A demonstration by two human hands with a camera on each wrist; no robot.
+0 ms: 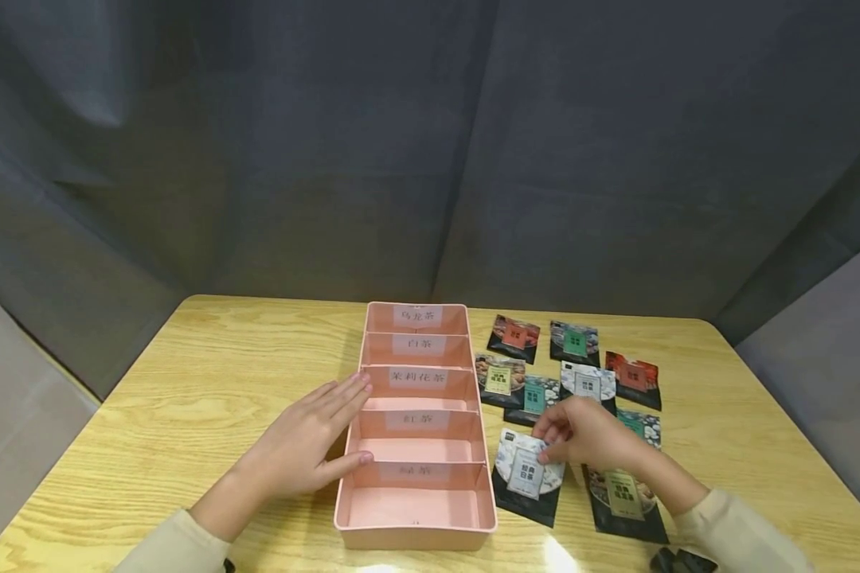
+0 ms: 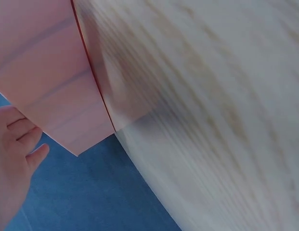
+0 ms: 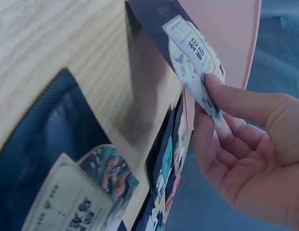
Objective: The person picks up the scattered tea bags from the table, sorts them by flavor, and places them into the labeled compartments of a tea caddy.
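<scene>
A person sits at a wooden table (image 1: 208,382) with a long pink tray (image 1: 416,525) in front of them, split into five compartments, each bearing a white label. The left hand (image 1: 304,446) lies flat against the tray's left wall, fingers straight and spread, the thumb touching the wall near the second compartment from the front; it grasps nothing. From the left wrist view only the pink wall and the edge of that hand show, and the picture is blurred.

The right hand (image 1: 588,434) pinches the upper edge of a tea packet (image 1: 529,476) with a grey-white picture and a pale label. The packet lies just right of the tray's front end, its top edge lifted a little between thumb and fingertips (image 3: 221,91), its lower part still on the table.

Beside it, under the right forearm, lies a dark packet (image 1: 622,497) with a green label. Further back, more packets (image 1: 580,358) are spread flat in loose rows to the right of the tray, with red, green, yellow and grey labels. A grey curtain (image 1: 430,143) hangs behind the table.
</scene>
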